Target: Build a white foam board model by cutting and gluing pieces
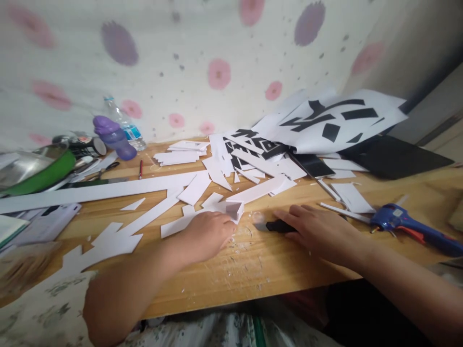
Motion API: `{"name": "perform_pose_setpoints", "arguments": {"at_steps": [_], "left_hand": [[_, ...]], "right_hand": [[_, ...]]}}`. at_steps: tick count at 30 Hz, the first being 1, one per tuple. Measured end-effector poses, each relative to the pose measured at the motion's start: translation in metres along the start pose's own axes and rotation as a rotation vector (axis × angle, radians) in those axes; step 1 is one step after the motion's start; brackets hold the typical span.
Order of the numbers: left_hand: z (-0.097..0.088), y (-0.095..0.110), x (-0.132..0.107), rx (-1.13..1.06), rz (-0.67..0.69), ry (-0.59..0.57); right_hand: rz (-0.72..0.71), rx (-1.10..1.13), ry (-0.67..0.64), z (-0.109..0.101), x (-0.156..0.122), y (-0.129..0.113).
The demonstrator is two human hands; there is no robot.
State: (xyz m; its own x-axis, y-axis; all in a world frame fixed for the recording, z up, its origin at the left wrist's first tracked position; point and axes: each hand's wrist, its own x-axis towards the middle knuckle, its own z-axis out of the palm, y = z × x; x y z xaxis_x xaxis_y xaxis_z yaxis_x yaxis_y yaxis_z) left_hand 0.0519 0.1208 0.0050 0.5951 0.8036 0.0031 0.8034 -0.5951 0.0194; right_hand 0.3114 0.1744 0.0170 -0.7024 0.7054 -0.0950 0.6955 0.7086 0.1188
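Note:
My left hand [210, 233] is closed on a small white foam board piece [236, 210] with an upright, angled end, at the middle of the wooden table. Other flat white cut-outs lie just behind and beside it. Over on the right, my right hand [314, 231] has its fingers round a black utility knife [279, 226], low against the tabletop. The knife's blade end points left, towards my left hand; my palm covers much of the handle. Small white scraps and cut marks are on the wood between my hands.
A blue glue gun [405, 221] lies at the right. White and black sheets [325, 125] are heaped at the back. At the left are a long white strip [90, 192], a purple bottle [115, 137], a water bottle [130, 130] and a green-rimmed bowl [47, 173].

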Motion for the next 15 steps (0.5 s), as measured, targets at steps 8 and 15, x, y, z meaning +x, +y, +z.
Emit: {"name": "perform_pose_setpoints", "arguments": {"at_steps": [8, 15], "left_hand": [[-0.027, -0.064, -0.018, -0.209, -0.59, 0.251], [-0.012, -0.107, -0.017, -0.08, -0.811, 0.306]], "right_hand": [[-0.056, 0.03, 0.086, 0.007, 0.008, 0.005], [-0.065, 0.207, 0.102, -0.03, 0.014, 0.022]]}}
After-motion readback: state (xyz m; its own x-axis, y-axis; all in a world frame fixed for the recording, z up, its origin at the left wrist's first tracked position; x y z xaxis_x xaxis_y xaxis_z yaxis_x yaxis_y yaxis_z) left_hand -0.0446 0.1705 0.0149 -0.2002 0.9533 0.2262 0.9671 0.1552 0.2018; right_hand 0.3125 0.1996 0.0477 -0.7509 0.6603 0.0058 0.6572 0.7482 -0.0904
